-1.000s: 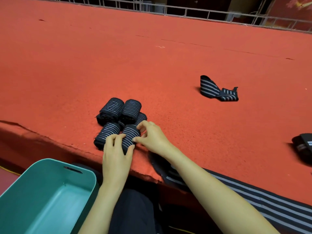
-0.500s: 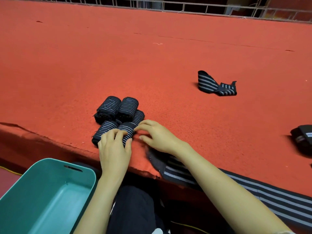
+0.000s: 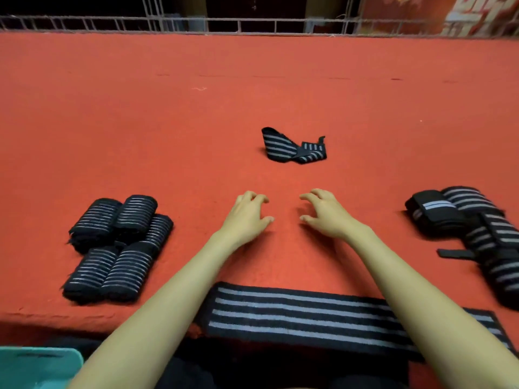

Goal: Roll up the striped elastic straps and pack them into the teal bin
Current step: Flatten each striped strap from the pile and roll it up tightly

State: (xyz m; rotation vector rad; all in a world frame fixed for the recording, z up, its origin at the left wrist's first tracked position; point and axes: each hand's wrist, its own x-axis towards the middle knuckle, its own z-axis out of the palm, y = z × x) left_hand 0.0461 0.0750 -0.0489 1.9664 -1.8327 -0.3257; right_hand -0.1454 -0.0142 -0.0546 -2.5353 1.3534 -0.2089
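Red carpet [image 3: 168, 122] on all sides, white railing [image 3: 252, 23] far beyond the hands. Left hand [image 3: 247, 214] and right hand [image 3: 325, 214] side by side, palms down, fingers loosely curled, gripping nothing (free, probably, for the next strap). Left of the left hand, five finished rolls [image 3: 118, 248], pressed close together, likely against unwinding. Under both forearms, at the carpet's near edge, a flat strap [image 3: 295, 313], laid out straight as if ready for rolling. Beyond both hands, a crumpled strap [image 3: 292, 147], folded over itself. Right of the right hand, a loose heap of straps [image 3: 477, 234], seemingly awaiting their turn. Below the left forearm, just a corner of the teal bin [image 3: 36, 366], kept close for packing; contents impossible to tell.
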